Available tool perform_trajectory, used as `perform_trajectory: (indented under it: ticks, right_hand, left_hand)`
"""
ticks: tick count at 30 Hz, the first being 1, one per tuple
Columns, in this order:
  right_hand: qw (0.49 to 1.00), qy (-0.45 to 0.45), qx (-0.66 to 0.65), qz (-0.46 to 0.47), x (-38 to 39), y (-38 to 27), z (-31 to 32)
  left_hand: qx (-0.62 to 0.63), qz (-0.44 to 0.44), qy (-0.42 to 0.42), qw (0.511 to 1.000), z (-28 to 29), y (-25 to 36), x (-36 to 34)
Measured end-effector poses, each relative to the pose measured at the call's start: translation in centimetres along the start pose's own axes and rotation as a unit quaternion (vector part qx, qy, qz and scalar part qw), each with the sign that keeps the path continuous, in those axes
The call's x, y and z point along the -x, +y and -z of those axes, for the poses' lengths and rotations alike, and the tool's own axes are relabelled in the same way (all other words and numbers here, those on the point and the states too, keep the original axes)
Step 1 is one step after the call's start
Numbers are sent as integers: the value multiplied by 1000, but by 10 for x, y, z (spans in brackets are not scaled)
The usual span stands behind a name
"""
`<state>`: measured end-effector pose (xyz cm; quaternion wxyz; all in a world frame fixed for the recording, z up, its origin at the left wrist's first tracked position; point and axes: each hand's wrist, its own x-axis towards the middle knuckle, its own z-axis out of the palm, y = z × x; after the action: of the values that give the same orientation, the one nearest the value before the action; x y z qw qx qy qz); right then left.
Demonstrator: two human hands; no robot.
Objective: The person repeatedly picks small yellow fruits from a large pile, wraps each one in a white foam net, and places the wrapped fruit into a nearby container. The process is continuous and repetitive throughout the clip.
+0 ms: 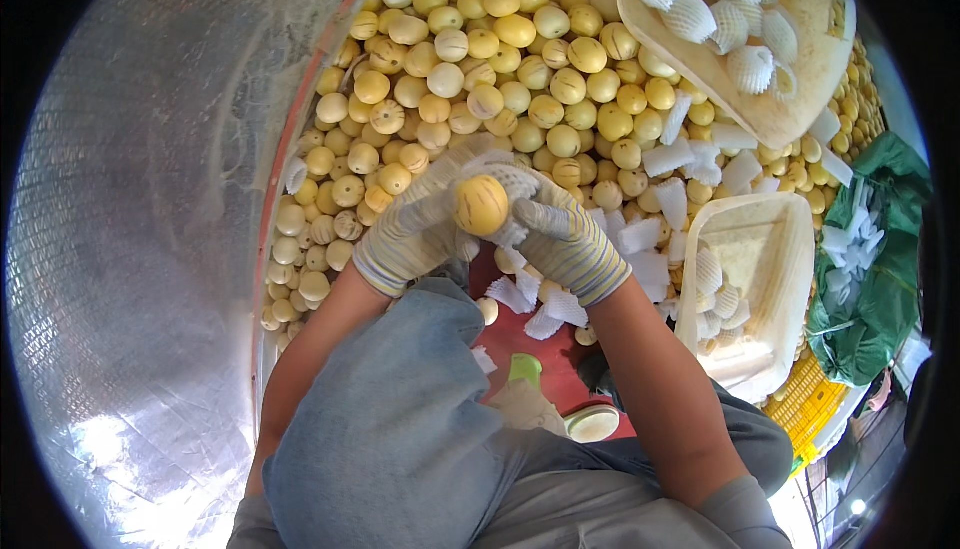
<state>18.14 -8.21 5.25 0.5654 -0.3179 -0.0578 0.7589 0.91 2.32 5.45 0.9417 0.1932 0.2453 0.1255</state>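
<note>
Both gloved hands meet above the melon pile (520, 59): left hand (415, 224) and right hand (560, 234) clasp one yellow melon (481, 205) between them, white foam net sleeve (505, 174) partly around it.

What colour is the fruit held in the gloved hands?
The fruit is yellow with faint pale stripes, seen best in the head view.

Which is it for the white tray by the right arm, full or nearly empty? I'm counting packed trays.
Nearly empty: the white tray holds a few net-wrapped fruits at its near end.
</note>
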Motion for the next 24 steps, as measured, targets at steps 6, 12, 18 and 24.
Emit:
perform_trajectory:
  ticks: [6,12,18,24]
  right_hand:
    - [968,152,199,29,8,5,20]
    - [804,210,548,94,13,11,-20]
    - [832,170,513,126,17,1,-22]
    - [679,83,712,155,20,8,6]
  left_hand:
    - [-99,-35,3,995,0,-5,-8]
    - [-339,-1,98,936,17,-14,-15]
    - [-388,18,224,894,48,-25,-18]
    - [-342,110,64,931,34,-40,-22]
